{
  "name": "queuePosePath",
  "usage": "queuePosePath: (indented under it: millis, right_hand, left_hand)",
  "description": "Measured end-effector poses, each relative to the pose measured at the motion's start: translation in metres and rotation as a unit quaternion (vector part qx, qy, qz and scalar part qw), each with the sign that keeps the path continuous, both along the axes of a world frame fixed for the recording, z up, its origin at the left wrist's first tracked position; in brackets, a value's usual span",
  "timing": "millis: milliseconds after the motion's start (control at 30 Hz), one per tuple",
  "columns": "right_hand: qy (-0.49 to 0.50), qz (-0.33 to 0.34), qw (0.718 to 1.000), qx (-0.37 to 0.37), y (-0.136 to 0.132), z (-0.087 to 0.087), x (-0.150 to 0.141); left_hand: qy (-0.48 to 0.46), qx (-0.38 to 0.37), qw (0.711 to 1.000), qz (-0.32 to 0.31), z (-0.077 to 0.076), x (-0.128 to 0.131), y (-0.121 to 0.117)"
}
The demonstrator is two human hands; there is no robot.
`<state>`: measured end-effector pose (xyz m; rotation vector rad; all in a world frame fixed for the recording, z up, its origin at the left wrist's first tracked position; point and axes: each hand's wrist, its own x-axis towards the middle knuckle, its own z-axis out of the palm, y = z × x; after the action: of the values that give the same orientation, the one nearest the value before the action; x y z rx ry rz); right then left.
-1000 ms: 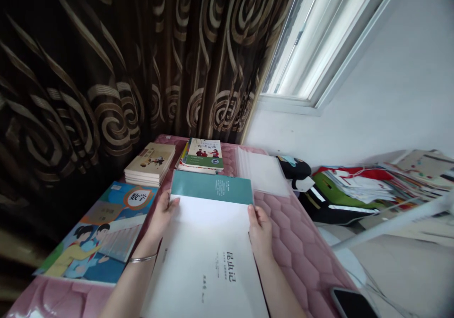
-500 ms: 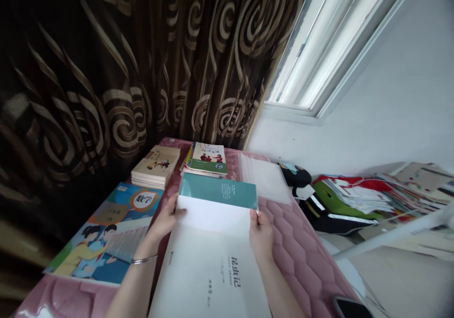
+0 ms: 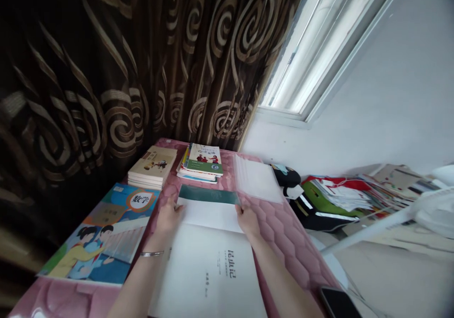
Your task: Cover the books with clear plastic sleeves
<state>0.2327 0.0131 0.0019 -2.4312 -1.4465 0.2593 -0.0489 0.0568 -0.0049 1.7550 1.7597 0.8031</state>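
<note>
A wide book with white pages and a teal-green cover flap (image 3: 205, 266) lies open on the table with the pink, hexagon-patterned, padded-looking cover (image 3: 287, 247); its near end runs out of view at the bottom. Dark Chinese characters stand sideways on its near page, and the teal-green strip shows beyond the white sheet at its far end.

The left hand (image 3: 168, 216) grips the left edge of the book near that strip, thumb over the white sheet, the other fingers partly hidden. A thin silver-coloured bangle (image 3: 152, 253) circles that wrist. The right hand (image 3: 248, 219) is closed on the opposite edge, thumb and fingertips pinching it where white meets teal.

To the left of the book lies a large blue textbook with an orange-ringed title and two cartoon children (image 3: 106, 233). Beyond the book, to its far left, sits a neat stack of tan paperbacks (image 3: 152, 167). Just past its far end is a mixed pile of books topped by a white and green cover (image 3: 204, 159). To its far right lie translucent, whitish flat plastic sheets (image 3: 257, 176). Near right of the book, well apart from it, is a dark-screened phone with a pale rim (image 3: 339, 303). A brown curtain with pale swirls (image 3: 198, 63) hangs behind everything beyond the book.
</note>
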Motion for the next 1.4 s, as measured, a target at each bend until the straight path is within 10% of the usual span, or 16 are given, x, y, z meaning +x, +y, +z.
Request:
queuePosePath:
  millis: [367, 567, 767, 933, 1200, 1400]
  right_hand:
    - [-0.001, -0.002, 0.999, -0.048, 0.003, 0.000, -0.003]
    - [0.000, -0.005, 0.999, -0.047, 0.002, -0.002, -0.002]
    - [0.002, 0.001, 1.000, -0.031, -0.003, 0.000, -0.006]
    - [-0.016, 0.006, 1.000, -0.015, -0.010, 0.010, -0.015]
    - [-0.057, 0.210, 0.976, -0.021, -0.008, 0.022, -0.048]
    - [-0.003, 0.225, 0.963, -0.148, 0.003, 0.010, -0.053]
  left_hand:
    - [0.048, -0.016, 0.999, 0.008, 0.004, -0.001, -0.001]
    - [0.238, 0.044, 0.970, -0.018, 0.016, 0.016, -0.026]
    - [0.300, 0.011, 0.919, -0.255, 0.026, 0.049, -0.059]
    - [0.299, -0.037, 0.912, -0.279, 0.033, 0.061, -0.066]
    - [0.318, -0.085, 0.896, -0.296, 0.043, 0.062, -0.062]
    - [0.314, -0.089, 0.900, -0.288, 0.037, 0.068, -0.056]
